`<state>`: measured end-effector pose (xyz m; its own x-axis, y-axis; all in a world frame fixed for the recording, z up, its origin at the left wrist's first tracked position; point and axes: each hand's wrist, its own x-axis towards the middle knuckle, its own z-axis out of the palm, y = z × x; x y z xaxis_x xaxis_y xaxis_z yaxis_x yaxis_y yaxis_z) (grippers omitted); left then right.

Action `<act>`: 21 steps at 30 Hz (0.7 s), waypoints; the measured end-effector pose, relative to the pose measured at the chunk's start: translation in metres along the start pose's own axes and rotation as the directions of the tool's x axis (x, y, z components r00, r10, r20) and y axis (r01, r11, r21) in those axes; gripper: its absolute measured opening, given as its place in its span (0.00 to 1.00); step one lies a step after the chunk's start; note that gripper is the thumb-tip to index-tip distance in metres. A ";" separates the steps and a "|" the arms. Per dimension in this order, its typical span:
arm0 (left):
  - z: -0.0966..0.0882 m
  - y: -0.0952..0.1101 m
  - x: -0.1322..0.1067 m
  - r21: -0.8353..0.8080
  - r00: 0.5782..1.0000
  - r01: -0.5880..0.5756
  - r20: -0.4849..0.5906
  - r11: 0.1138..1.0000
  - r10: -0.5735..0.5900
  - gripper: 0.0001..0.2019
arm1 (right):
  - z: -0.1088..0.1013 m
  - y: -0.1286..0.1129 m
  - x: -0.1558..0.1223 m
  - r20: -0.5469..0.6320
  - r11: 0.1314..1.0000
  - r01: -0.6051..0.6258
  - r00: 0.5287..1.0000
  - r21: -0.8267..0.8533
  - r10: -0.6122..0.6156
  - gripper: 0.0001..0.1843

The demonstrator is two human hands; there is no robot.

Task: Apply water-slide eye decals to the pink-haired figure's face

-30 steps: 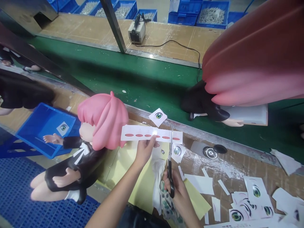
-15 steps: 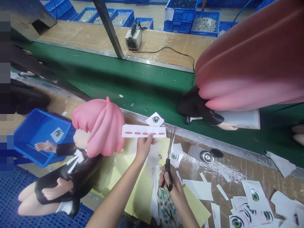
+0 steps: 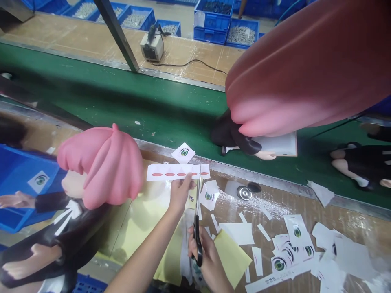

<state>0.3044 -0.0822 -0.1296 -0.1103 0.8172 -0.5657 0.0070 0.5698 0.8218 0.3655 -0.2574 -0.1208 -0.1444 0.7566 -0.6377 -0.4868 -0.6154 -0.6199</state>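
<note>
My left hand (image 3: 179,192) pinches a white paper strip (image 3: 171,171) printed with several red ovals and holds it level above the bench. My right hand (image 3: 205,258) grips black-handled scissors (image 3: 198,211). Their blades point up and cross the strip near its right end. A pink-haired doll (image 3: 91,171) in a black dress lies to the left of the strip. A small cut-out eye sticker (image 3: 183,153) lies just beyond the strip at the belt's edge.
A green conveyor belt (image 3: 122,101) runs behind the bench. A large pink doll head (image 3: 305,69) and a black-dressed doll body (image 3: 357,162) lie on it. Paper scraps and eye stickers (image 3: 290,248) are scattered at right. Yellow sheets (image 3: 143,219) lie under my arms. Blue bin (image 3: 18,183) at left.
A piece has been cut off the strip's right end, leaving it shorter. The scissors have closed on the strip again. My view has shifted right, so everything sits further left.
</note>
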 end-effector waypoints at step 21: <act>0.006 -0.003 0.004 0.203 0.998 -0.068 0.018 0.977 0.066 0.26 | -0.019 -0.004 0.024 -0.068 1.000 -0.025 0.997 -0.010 0.024 0.29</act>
<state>0.3094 -0.0803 -0.1348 -0.0920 0.8542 -0.5117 0.2156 0.5188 0.8273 0.3808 -0.2406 -0.1423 -0.0977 0.7247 -0.6821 -0.4748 -0.6362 -0.6081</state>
